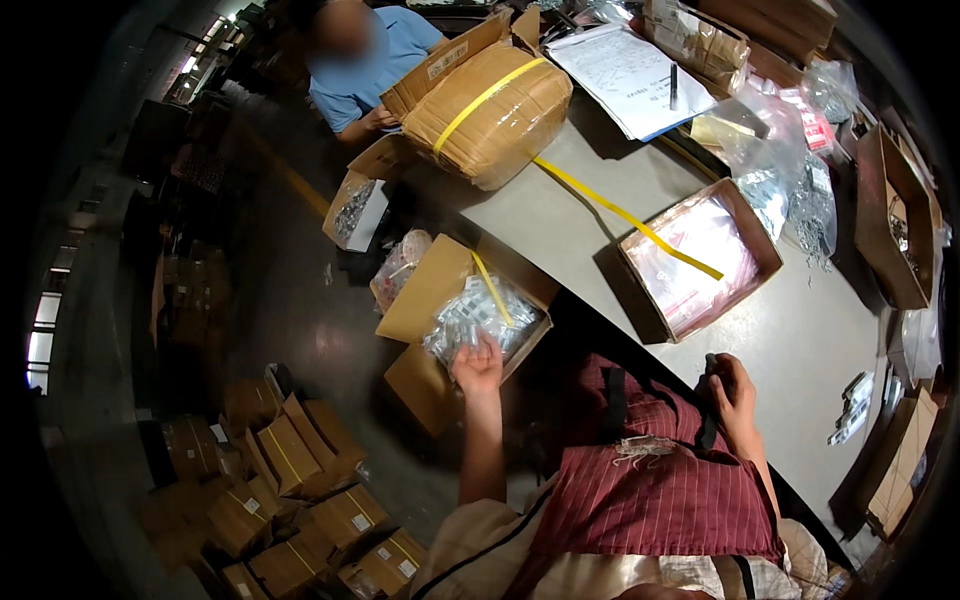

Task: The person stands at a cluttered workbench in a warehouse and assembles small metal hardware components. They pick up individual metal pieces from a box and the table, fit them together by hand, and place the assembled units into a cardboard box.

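Note:
My left hand (477, 366) is over the near side of an open carton (412, 300), palm up with its fingers loosely curled and apart. Nothing shows in its grip. Just beyond the fingertips lie clear plastic bags (465, 318) of silvery parts, filling the carton. A loose yellow strap (492, 288) crosses them. At the table's near edge, my right hand (737, 398) is closed round a small dark object (711, 366), mostly hidden by the fingers, so its kind is unclear.
On the grey table (650, 180) stand a box of clear bags (768, 262), a taped carton (490, 110) and a clipboard (630, 85). White-and-silver parts (852, 410) lie at right. A person in a blue shirt (375, 60) is across the table. Strapped cartons (345, 520) are stacked lower left.

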`<state>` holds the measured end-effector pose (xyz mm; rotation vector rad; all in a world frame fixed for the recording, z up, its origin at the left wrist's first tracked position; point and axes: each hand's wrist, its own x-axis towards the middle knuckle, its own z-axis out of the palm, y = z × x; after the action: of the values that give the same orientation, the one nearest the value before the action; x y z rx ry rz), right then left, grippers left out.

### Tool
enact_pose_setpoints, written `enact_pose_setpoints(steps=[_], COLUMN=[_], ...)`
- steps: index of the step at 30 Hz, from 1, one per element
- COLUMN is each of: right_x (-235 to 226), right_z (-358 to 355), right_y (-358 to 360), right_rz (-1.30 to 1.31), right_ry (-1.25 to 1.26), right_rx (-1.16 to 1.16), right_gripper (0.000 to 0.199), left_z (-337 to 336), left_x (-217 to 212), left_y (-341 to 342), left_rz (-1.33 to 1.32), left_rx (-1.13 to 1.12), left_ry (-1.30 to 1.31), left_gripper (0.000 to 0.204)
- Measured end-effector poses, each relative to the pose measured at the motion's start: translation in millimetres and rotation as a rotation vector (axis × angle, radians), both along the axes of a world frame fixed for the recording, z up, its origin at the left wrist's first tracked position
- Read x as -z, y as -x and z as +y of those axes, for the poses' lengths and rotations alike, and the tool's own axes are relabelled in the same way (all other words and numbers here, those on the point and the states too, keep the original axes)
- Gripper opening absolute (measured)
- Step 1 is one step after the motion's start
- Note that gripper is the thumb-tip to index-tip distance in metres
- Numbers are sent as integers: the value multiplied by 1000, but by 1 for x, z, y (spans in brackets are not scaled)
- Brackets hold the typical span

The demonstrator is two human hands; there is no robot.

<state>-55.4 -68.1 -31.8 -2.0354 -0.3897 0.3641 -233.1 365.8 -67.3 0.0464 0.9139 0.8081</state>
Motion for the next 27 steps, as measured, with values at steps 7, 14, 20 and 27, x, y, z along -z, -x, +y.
enact_pose_setpoints(steps=[7, 14, 20, 27], right_x=[-13, -37, -43, -53], right_z=[35, 66, 47, 35], right_y=[-20, -39, -41, -82], right_rz=[-114, -203, -166, 29], right_ry=[167, 275, 177, -127], right_rx=[-323, -529, -488, 38], right_gripper=[34, 38, 35, 18], left_z=[-117, -168, -150, -145], left_x=[-77, -108, -61, -85], left_y=[-101, -233, -265, -255], left_rz=[-44, 650, 649, 438], left_rx=[926, 1422, 1497, 1390], left_ry=[-780, -2261, -2174, -1747], left_gripper=[15, 34, 28, 27])
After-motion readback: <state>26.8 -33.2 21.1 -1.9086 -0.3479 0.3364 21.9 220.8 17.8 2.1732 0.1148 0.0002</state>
